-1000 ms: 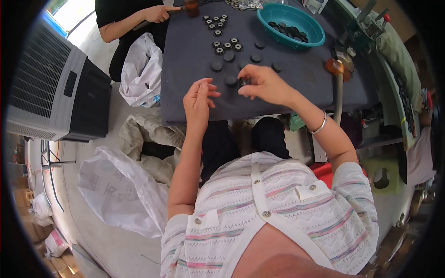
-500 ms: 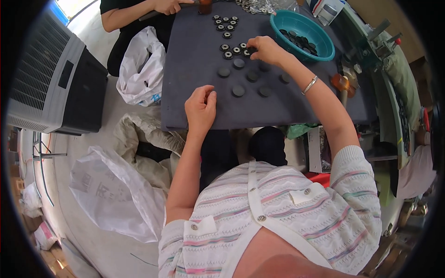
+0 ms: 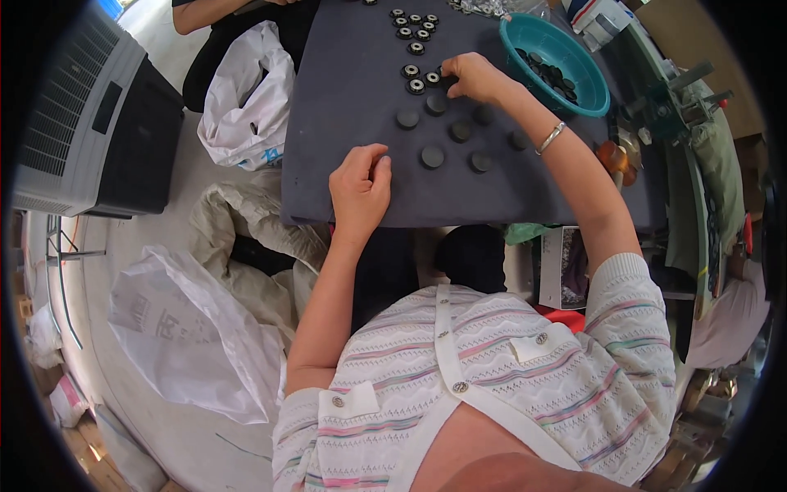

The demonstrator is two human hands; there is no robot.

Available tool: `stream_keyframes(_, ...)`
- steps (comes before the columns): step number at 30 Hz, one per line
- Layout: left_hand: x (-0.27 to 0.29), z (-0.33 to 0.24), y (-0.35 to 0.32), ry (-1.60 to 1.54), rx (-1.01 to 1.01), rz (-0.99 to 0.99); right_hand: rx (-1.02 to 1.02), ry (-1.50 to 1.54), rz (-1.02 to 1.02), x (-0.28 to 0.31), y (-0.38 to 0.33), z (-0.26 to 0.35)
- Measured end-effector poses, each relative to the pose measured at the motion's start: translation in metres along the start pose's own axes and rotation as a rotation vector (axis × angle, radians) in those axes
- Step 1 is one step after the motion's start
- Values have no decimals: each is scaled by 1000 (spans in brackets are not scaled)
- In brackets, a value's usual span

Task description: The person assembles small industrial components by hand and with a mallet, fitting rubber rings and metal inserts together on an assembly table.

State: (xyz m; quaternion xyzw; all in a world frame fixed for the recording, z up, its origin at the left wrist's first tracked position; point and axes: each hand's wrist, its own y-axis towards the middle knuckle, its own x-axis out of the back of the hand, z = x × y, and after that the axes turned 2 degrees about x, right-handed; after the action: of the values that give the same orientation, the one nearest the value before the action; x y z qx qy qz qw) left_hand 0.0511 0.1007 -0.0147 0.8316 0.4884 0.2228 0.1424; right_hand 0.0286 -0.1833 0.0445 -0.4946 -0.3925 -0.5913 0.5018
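My right hand (image 3: 477, 78) reaches over the dark tabletop, thumb and fingers pinched on a black disc (image 3: 450, 81) that they mostly cover. Against its fingertips lies a small cluster of black discs with silver rings (image 3: 416, 85). Nearer to me, several plain black discs (image 3: 432, 157) are spread out flat and apart from one another. My left hand (image 3: 361, 189) rests near the table's front edge, left of the plain discs. Its fingers are loosely curled, with the thumb apart from the forefinger and nothing visible between them.
A teal basin (image 3: 602, 102) holding black discs stands at the far right, beside a green metal fixture (image 3: 676, 107). More ringed discs (image 3: 404, 34) lie farther back. White sacks (image 3: 246, 107) sit left of the table. Another person's arm (image 3: 205, 15) shows at the top left.
The view has shifted slightly, so the table's things appear higher and farther right. My right fingers have edged left over the ringed discs. The other person's tool has left the view.
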Motion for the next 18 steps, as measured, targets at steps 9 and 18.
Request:
stream_keyframes(9, 1, 0, 3, -17, 21, 2, 78, -72, 34, -1, -1, -1)
stream_keyframes(18, -2, 4, 1, -6, -1, 1, -20, 9, -2, 0, -14, -3)
